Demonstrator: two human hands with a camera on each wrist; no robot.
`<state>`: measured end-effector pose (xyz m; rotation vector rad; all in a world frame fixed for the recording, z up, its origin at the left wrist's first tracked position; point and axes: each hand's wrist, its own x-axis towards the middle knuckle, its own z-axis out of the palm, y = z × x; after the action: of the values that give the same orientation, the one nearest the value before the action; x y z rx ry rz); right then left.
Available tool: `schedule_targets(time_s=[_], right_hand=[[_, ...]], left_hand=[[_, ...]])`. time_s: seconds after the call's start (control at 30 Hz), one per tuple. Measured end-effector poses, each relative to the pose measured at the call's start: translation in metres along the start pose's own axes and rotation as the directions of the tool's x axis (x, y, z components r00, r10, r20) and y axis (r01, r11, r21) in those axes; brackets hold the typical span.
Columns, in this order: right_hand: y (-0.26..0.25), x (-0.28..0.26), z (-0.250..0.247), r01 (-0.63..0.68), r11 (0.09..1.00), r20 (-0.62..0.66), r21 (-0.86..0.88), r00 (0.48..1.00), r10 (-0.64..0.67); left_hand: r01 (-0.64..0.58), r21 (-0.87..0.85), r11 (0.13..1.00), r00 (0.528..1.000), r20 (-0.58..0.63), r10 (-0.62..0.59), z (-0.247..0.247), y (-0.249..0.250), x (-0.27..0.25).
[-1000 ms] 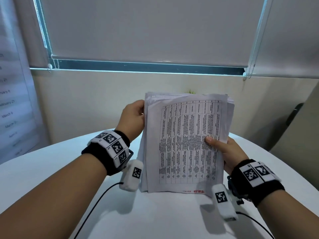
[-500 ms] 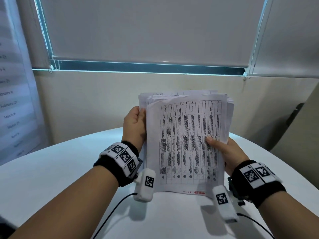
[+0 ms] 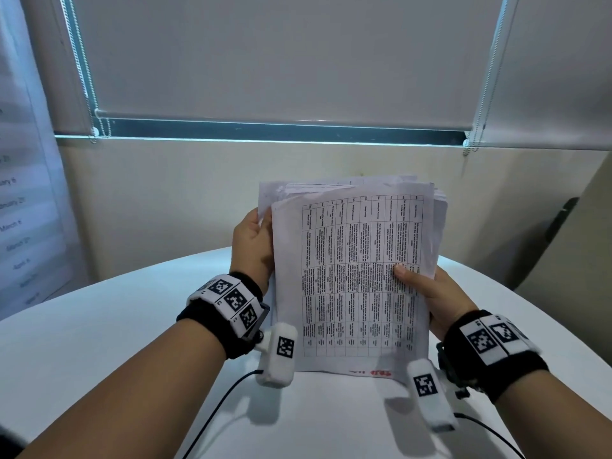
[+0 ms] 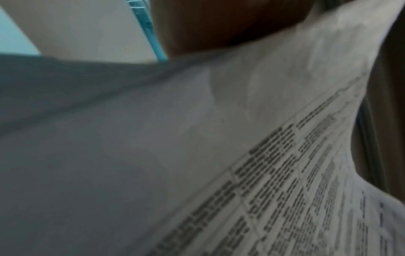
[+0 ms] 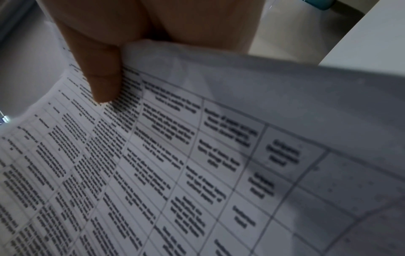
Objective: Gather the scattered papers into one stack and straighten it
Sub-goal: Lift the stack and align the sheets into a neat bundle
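1. You hold the stack of papers upright on its lower edge on the white table, a posture suited to squaring that edge.
2. Your left hand grips the stack's left side, fingers curled behind it.
3. Your right hand clamps the right side, thumb pressed on the printed front sheet.
4. Alignment is incomplete: rear sheets stand higher and further left than the front sheet.
5. Surroundings: lowered roller blind and wall beyond the table; thin cables trail on the tabletop near your wrists. In my judgement, neither obstructs the straightening.
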<state>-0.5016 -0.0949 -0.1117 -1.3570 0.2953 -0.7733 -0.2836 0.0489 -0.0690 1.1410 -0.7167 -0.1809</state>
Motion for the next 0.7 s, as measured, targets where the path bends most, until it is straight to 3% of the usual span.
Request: schedule_targets(time_s=[0.07,0.17,0.33,0.53,0.7], right_hand=[[0.0,0.0,0.0,0.008,1.0,-0.007,-0.012,1.0,-0.009],[-0.001,0.0,-0.002,0.022,0.999,-0.025,-0.032,0.999,-0.023],[-0.006,-0.002,-0.006,0.031,0.998,-0.022,-0.048,0.999,-0.032],[-0.009,-0.003,-0.003,0.063,0.992,-0.071,-0.105,0.995,-0.071],[-0.011,-0.005,0.002,0.182,0.974,-0.126,-0.136,0.972,-0.199]], left_hand=[[0.101,-0.146,0.984,0.995,0.011,-0.1,0.004,0.001,-0.002],[0.222,-0.281,0.934,0.973,0.126,-0.194,0.007,0.001,-0.005],[0.144,-0.201,0.969,0.973,0.206,-0.102,0.004,0.003,-0.004],[0.197,-0.172,0.965,0.954,0.259,-0.149,0.008,0.006,-0.001],[0.02,-0.018,1.0,0.981,0.192,-0.016,0.007,0.013,-0.002]])
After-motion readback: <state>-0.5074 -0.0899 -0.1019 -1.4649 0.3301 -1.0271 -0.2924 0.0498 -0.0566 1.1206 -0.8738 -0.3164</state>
